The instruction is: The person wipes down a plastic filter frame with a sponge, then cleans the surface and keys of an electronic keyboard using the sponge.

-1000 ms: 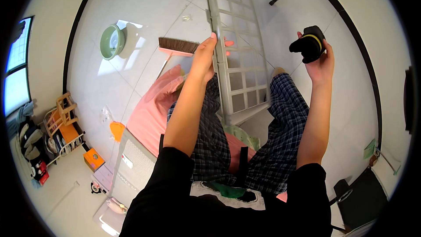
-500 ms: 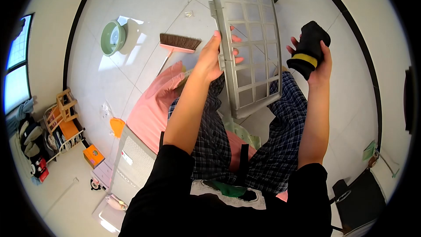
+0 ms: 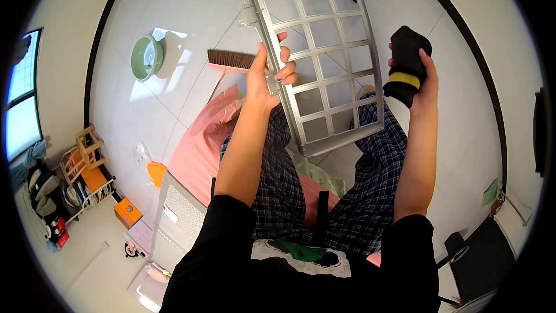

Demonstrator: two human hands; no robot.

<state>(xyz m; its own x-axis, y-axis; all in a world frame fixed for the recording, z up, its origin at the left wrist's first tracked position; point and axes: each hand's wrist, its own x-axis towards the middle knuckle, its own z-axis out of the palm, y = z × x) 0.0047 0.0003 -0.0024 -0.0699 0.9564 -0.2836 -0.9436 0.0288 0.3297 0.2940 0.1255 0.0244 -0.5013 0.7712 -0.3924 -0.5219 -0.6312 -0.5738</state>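
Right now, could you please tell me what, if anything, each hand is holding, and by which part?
The left hand holds the grey grid frame by its left long edge; the right hand holds the yellow-banded black cloth by its sides.

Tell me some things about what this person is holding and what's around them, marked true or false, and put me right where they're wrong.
1. The left hand grips the edge of a grey grid frame. True.
2. The right hand holds a soft-looking black item. True.
3. The black item is pressed against the grey grid frame. False: the two are apart, with a gap between them.
4. The black item has a red band. False: its band is yellow.
5. The broom has brown bristles. True.
6. A red basin is in view. False: the round basin is green.
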